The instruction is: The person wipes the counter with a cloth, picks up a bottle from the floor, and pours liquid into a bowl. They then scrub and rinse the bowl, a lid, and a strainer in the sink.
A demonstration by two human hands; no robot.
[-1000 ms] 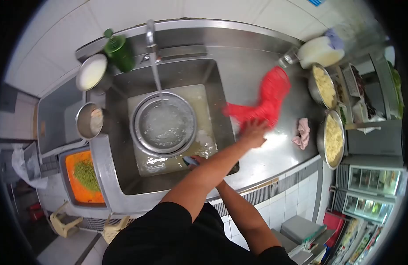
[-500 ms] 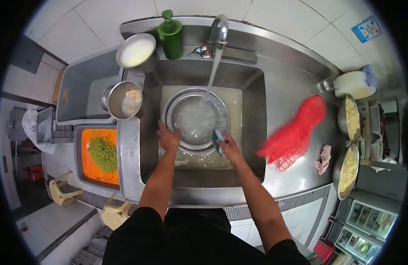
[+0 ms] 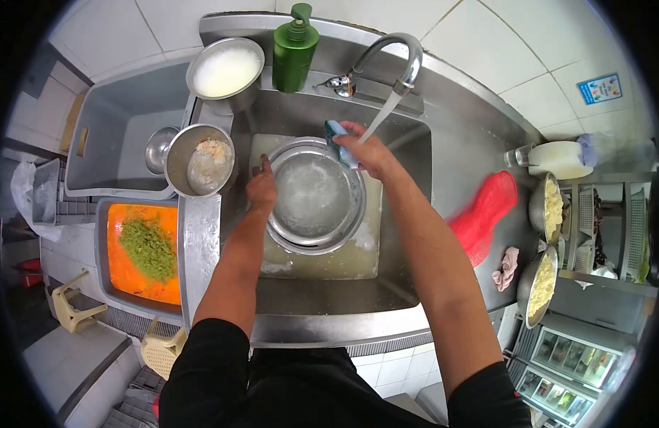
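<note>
Clasping blue-and-green sponge in right hand near round silver metal basin in rectangular steel sink; extending index finger of left hand by rim, leaving grip unclear. Risking basin sliding on wet metal.

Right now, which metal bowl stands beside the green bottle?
The bowl with white contents, at the far left corner of the sink; every other bowl is farther from the bottle.

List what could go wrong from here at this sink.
The wet metal basin might slide under the sponge. Water from the running tap, falling by the right hand, could splash outward. The metal bowl beside the sink's left edge might get knocked in by the left arm.
</note>
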